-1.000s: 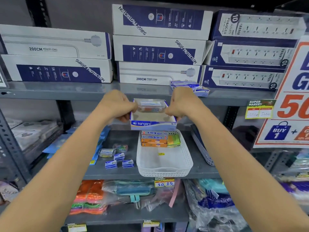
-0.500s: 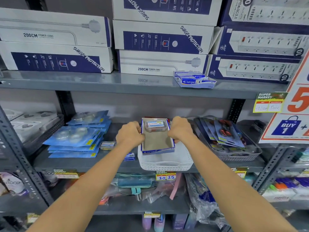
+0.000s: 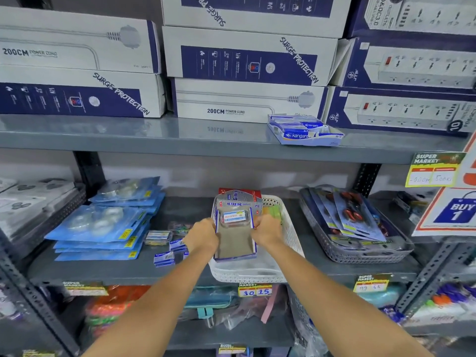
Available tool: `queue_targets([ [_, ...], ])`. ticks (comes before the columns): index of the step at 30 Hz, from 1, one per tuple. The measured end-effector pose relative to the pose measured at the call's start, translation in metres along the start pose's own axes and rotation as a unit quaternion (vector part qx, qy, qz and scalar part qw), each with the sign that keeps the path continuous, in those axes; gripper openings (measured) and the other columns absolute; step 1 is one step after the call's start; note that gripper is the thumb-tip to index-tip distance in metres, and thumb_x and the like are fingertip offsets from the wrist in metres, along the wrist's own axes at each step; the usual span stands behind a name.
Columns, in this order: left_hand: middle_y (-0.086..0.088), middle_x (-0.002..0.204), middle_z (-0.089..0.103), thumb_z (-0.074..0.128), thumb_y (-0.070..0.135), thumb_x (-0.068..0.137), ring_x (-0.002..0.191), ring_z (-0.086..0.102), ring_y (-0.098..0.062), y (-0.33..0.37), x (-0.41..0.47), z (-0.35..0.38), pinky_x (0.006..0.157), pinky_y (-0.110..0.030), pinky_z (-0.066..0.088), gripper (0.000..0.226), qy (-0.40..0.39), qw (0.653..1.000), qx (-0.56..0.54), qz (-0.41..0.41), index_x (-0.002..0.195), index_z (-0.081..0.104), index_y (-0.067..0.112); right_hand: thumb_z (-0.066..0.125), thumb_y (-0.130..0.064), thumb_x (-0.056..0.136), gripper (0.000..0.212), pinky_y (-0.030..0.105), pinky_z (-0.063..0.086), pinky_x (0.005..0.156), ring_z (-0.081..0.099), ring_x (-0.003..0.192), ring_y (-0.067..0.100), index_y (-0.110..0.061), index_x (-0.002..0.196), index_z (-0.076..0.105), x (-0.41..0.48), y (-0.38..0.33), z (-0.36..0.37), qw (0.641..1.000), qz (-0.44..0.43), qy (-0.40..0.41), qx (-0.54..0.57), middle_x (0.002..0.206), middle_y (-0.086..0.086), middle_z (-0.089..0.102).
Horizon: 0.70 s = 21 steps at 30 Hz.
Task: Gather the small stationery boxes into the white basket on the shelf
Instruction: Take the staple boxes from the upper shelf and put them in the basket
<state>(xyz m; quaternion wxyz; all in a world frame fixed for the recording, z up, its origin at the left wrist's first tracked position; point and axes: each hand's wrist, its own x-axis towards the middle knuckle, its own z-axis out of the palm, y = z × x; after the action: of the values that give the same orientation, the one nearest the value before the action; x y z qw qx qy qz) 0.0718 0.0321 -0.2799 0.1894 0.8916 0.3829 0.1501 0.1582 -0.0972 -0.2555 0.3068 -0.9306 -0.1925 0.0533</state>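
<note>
The white basket (image 3: 289, 243) sits on the middle shelf, centre. Both my hands hold an open blue-edged Kangaro carton (image 3: 235, 243) inside it: my left hand (image 3: 202, 237) grips its left side, my right hand (image 3: 266, 231) its right side. A small clear box with an orange-and-blue label (image 3: 234, 217) lies at the carton's far end. Behind it in the basket are red and silver stationery packs (image 3: 239, 198). Small blue-and-white boxes (image 3: 168, 255) and a clear box (image 3: 157, 237) lie loose on the shelf left of the basket.
Blue blister packs (image 3: 103, 222) are stacked at the left, a grey basket of scissors (image 3: 360, 253) stands at the right. A Kangaro box (image 3: 306, 131) rests on the upper shelf (image 3: 128, 140) under big power-strip cartons. Price tags hang on the shelf edges.
My hands brought the Kangaro carton down from near the upper shelf into the white basket. The camera tilted and moved closer.
</note>
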Motion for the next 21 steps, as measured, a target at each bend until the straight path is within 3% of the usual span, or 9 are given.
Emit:
queue_targets([
  [3, -0.009, 0.102, 0.071, 0.061, 0.016, 0.086, 0.092, 0.068, -0.030, 0.001, 0.009, 0.012, 0.072, -0.036, 0.053, 0.016, -0.022, 0.996, 0.078, 0.027, 0.101, 0.064, 0.016, 0.062, -0.003, 0.079, 0.010, 0.025, 0.040, 0.059, 0.056, 0.071, 0.023, -0.011, 0.077, 0.067, 0.009, 0.009, 0.013, 1.000, 0.001, -0.009, 0.001, 0.074, 0.007, 0.062],
  [8, -0.009, 0.104, 0.071, 0.057, 0.006, 0.088, 0.093, 0.069, -0.028, 0.007, 0.021, 0.025, 0.073, -0.036, 0.054, 0.018, -0.043, 0.975, 0.202, 0.086, 0.104, 0.064, 0.012, 0.059, -0.001, 0.080, 0.018, 0.030, 0.050, 0.067, 0.067, 0.087, 0.029, -0.008, 0.091, 0.072, 0.022, 0.022, 0.033, 1.000, -0.001, -0.015, -0.001, 0.089, 0.013, 0.072],
  [13, -0.011, 0.111, 0.069, 0.049, -0.005, 0.087, 0.101, 0.067, -0.030, 0.002, 0.023, 0.038, 0.079, -0.036, 0.053, 0.030, -0.063, 0.960, 0.253, 0.107, 0.109, 0.064, 0.008, 0.063, -0.006, 0.077, 0.007, 0.029, 0.050, 0.071, 0.066, 0.092, 0.032, -0.008, 0.083, 0.066, 0.025, 0.030, 0.046, 0.997, 0.013, -0.065, -0.033, 0.095, 0.015, 0.071],
  [17, -0.009, 0.113, 0.068, 0.050, -0.004, 0.087, 0.103, 0.066, -0.028, 0.005, 0.024, 0.042, 0.078, -0.034, 0.051, 0.031, -0.087, 0.947, 0.283, 0.121, 0.113, 0.063, 0.009, 0.071, -0.010, 0.075, 0.015, 0.026, 0.045, 0.069, 0.066, 0.097, 0.031, -0.007, 0.089, 0.066, 0.025, 0.036, 0.054, 0.994, 0.028, -0.100, -0.040, 0.095, 0.013, 0.068],
  [21, -0.005, 0.116, 0.067, 0.052, 0.002, 0.090, 0.107, 0.064, -0.023, 0.008, 0.024, 0.045, 0.080, -0.031, 0.049, 0.029, -0.107, 0.938, 0.305, 0.127, 0.115, 0.062, 0.012, 0.076, -0.011, 0.072, 0.027, 0.028, 0.051, 0.074, 0.067, 0.098, 0.031, -0.005, 0.097, 0.067, 0.026, 0.039, 0.060, 0.992, 0.036, -0.112, -0.050, 0.102, 0.015, 0.070],
])
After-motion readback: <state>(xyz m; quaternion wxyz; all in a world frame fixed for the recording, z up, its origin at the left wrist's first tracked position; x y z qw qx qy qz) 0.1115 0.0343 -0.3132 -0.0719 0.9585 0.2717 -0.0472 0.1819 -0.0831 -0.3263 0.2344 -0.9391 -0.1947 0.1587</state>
